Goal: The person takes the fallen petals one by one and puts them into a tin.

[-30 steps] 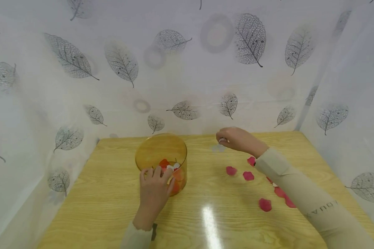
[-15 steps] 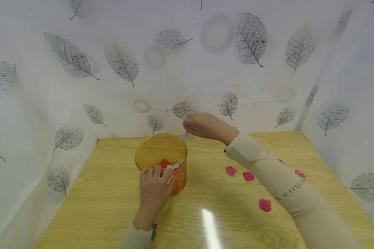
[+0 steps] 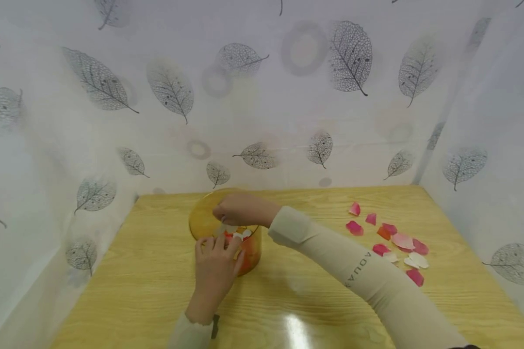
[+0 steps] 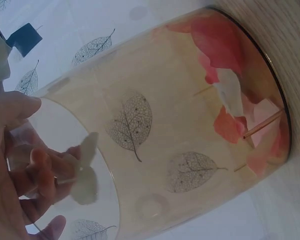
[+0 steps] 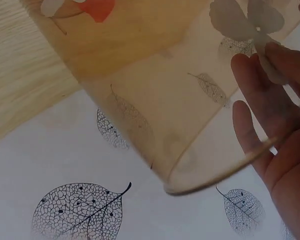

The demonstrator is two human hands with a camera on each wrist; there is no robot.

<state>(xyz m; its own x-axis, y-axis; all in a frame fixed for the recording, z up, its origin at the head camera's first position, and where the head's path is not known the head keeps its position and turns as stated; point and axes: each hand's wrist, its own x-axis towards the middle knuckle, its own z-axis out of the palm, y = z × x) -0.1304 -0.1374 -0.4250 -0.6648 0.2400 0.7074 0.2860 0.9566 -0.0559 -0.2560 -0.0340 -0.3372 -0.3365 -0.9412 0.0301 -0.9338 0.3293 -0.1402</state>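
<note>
"So, where is the pale petal piece (image 5: 232, 20) now?"

"It's hanging at the mouth of the amber container (image 3: 254, 254), just left of centre in the head view. Whether it's dipping below the rim, I can't tell. The right hand (image 3: 246, 207) is pinching it between thumb and finger."

"And what's changing?"

"A second ago that hand was hovering right of the container; now it's reaching across the mouth. I'd judge the carrying is nearly finished, though the pinch isn't loosening."

"What is the left hand (image 3: 215, 264) doing?"

"Its fingers are bending over the near rim and holding the container, which is staying in the same spot. Red, pink and white petals (image 4: 217, 45) are lying low inside, toward the upper right of the left wrist view, near a brown twig (image 4: 263, 125)."

"Further out?"

"Scattered petals (image 3: 403, 241) are lying on the wooden table (image 3: 126, 276) at the right of the head view, and a leaf-printed sheet (image 3: 262, 106) is filling the upper part."
</note>
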